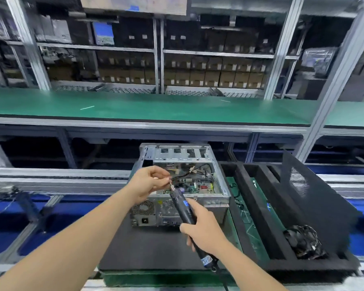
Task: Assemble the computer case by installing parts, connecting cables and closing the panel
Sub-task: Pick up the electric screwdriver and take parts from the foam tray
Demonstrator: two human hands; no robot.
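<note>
An open silver computer case [216,198] lies on a black foam pallet [145,248], its motherboard [198,183] and black cables [200,168] exposed. My right hand [204,229] grips a black electric screwdriver [182,206] that points up and left over the case's rear edge. My left hand [149,182] pinches something small at the screwdriver's bit tip [171,184]; whether it is a screw I cannot tell. The black side panel [311,198] leans upright in the foam slots to the right.
Right of the case, foam slots hold a green board [250,223] and a black fan [305,242]. A green-topped bench [156,110] runs across behind, with racks of boxes [208,76] above. Blue conveyor sections [15,223] lie at left. The screwdriver's cord [224,280] trails toward me.
</note>
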